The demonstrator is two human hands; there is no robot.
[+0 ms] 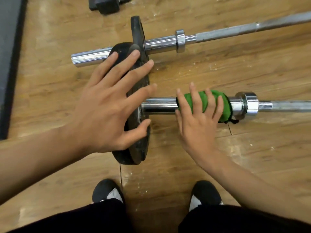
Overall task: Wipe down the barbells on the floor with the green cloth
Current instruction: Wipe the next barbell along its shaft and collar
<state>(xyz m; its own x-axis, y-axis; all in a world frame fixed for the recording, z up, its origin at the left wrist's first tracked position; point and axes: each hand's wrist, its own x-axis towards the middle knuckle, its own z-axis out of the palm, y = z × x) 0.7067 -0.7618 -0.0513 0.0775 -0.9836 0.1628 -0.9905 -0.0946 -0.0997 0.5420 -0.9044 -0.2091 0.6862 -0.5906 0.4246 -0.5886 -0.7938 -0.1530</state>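
Two black shoes stand on the wooden floor; both bare forearms reach forward above them. The left hand hangs palm-down over the upright black plate of the near barbell, fingers straight and spread wide, gripping nothing; whether they touch the plate cannot be told. The right hand lies over the green cloth, fingers splayed and nearly straight, pressing it on the chrome sleeve just beside the collar; the cloth wraps over the sleeve. Beyond lies the far barbell with its own plate; farther still, a black dumbbell.
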